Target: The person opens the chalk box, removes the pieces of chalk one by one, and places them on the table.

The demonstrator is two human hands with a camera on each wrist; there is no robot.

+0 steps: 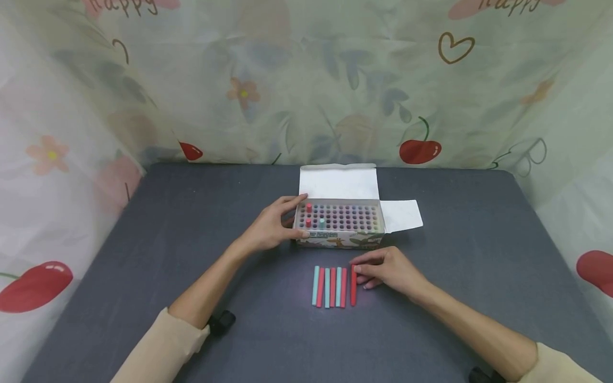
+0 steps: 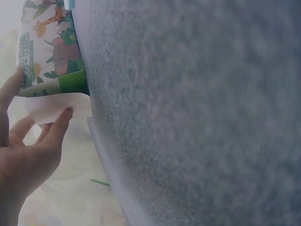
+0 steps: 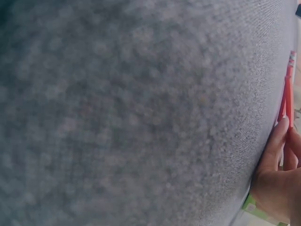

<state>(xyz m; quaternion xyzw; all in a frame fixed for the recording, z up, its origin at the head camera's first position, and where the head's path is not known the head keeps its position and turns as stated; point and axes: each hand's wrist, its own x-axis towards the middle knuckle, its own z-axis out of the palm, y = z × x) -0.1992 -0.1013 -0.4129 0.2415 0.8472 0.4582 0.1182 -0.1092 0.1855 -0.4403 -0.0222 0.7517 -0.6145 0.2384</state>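
Red stick (image 1: 353, 290) at right end of the row, just apart from it, upper end pinched by right hand (image 1: 387, 270); can't tell if it's off the table (image 1: 268, 335). Beside it, six sticks (image 1: 332, 287), pale blue and red alternating. Behind, open box (image 1: 340, 241) with holed insert, two red and one pale blue ends poking out; left hand (image 1: 270, 226) grips its left end.

In the head view, the small print (image 1: 324, 234) on the front of the box (image 1: 341, 242) is not readable, and the holes (image 1: 354, 216) hide the lower parts of 3 sticks (image 1: 308, 208). In the right wrist view, much of the bench (image 3: 117, 117) is blurred; the right edge cuts the right hand (image 3: 277, 190).
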